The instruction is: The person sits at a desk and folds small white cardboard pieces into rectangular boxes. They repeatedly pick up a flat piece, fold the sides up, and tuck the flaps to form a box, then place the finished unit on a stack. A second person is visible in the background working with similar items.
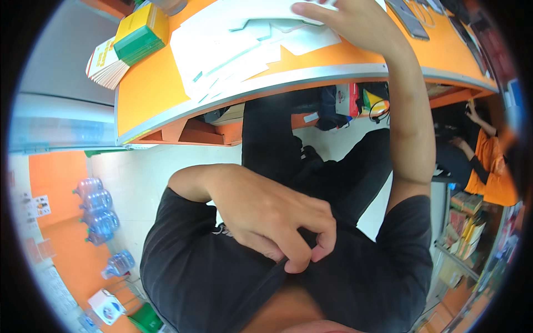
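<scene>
My left hand (266,213) is bent back to my chest, its fingers closed in a pinch on the neckline of my black shirt (200,277). The cloth is drawn up a little at the fingertips. My right arm reaches forward over the desk (147,102), which has an orange top and a grey edge. Over white papers (214,41) lies my right hand (358,25), fingers stretched out and partly cut off by the upper edge. The papers overlap in a loose spread, some pale green, with small strips near the desk's front edge.
A yellow-and-green box (141,36) and a fanned stack of booklets (108,64) stand at the desk's left. A phone (408,19) lies at the right by a cable. Blue water jugs (100,213) line the left floor. A person in orange (491,172) sits at the right.
</scene>
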The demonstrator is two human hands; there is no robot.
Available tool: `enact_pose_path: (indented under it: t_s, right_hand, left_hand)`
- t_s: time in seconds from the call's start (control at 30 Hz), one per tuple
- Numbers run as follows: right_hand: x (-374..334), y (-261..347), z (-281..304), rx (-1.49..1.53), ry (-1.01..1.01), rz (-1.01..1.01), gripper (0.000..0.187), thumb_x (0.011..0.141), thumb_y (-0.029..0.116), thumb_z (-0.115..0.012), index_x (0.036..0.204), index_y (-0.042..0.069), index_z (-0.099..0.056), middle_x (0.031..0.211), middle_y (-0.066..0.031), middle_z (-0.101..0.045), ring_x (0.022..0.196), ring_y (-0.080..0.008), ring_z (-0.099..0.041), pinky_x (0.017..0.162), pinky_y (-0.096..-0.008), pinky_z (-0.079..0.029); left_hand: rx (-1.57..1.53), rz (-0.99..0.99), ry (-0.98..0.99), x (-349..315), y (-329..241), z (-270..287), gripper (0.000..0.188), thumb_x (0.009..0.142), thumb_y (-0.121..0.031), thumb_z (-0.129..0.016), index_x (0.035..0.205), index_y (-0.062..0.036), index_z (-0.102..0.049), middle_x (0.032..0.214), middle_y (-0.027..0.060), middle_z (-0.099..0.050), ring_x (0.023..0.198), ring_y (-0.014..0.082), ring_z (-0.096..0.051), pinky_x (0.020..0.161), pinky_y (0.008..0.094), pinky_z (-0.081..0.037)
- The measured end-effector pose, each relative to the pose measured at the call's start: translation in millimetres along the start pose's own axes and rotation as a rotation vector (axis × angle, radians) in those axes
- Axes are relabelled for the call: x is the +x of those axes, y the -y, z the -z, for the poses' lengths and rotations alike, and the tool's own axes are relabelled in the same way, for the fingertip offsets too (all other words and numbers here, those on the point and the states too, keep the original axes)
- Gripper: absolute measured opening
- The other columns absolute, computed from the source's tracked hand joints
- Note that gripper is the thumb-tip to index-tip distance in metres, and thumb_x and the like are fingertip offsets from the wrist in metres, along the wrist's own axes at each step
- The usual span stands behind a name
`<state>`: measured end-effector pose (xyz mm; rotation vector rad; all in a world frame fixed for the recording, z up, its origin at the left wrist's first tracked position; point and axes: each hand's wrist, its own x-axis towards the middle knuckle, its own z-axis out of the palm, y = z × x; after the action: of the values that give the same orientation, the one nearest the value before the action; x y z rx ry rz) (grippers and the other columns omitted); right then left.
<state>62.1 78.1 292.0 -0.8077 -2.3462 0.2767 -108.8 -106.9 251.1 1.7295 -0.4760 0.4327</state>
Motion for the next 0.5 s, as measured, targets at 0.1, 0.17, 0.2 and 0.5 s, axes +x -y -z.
enact_pose_path:
  t_s: [0.1,0.17,0.2,0.5]
  right_hand:
    - [26,0,6,0.176,0.325,-0.093,0.037,0.092,0.032,-0.066,0.112,0.001,-0.068,0.096,-0.015,-0.072,0.092,-0.0242,-0.067,0.084,-0.0345,-0.051]
    - [35,-17,-10,0.193,0.446,-0.108,0.033,0.091,0.031,-0.068,0.107,0.003,-0.071,0.096,-0.0123,-0.072,0.09,-0.0224,-0.067,0.083,-0.0337,-0.052]
    - [37,-25,-14,0.21,0.448,-0.117,0.033,0.09,0.031,-0.069,0.108,0.003,-0.071,0.096,-0.0117,-0.072,0.09,-0.0213,-0.067,0.083,-0.0332,-0.051]
    - [49,-53,-17,0.445,0.504,-0.201,0.031,0.092,0.029,-0.067,0.109,0.004,-0.07,0.098,-0.0088,-0.073,0.088,-0.0164,-0.065,0.082,-0.0318,-0.052]
  left_hand:
    - [-0.359,-0.228,-0.208,1,0,9,0.013,0.099,-0.011,-0.055,0.092,-0.0092,-0.067,0.103,0.0107,-0.067,0.102,0.0292,-0.054,0.089,0.0366,-0.043]
    - [-0.431,-0.21,-0.097,-3,3,16,0.012,0.097,-0.011,-0.057,0.091,-0.0096,-0.067,0.097,0.0067,-0.067,0.098,0.0268,-0.054,0.086,0.0366,-0.04]
    - [-0.468,-0.209,-0.049,-7,5,18,0.011,0.096,-0.011,-0.057,0.091,-0.0099,-0.067,0.094,0.0047,-0.067,0.096,0.0256,-0.054,0.084,0.0366,-0.038]
    - [-0.067,-0.142,-0.045,-9,-6,42,0.011,0.093,-0.014,-0.061,0.095,-0.0088,-0.071,0.106,0.007,-0.062,0.097,0.028,-0.059,0.08,0.0382,-0.046]
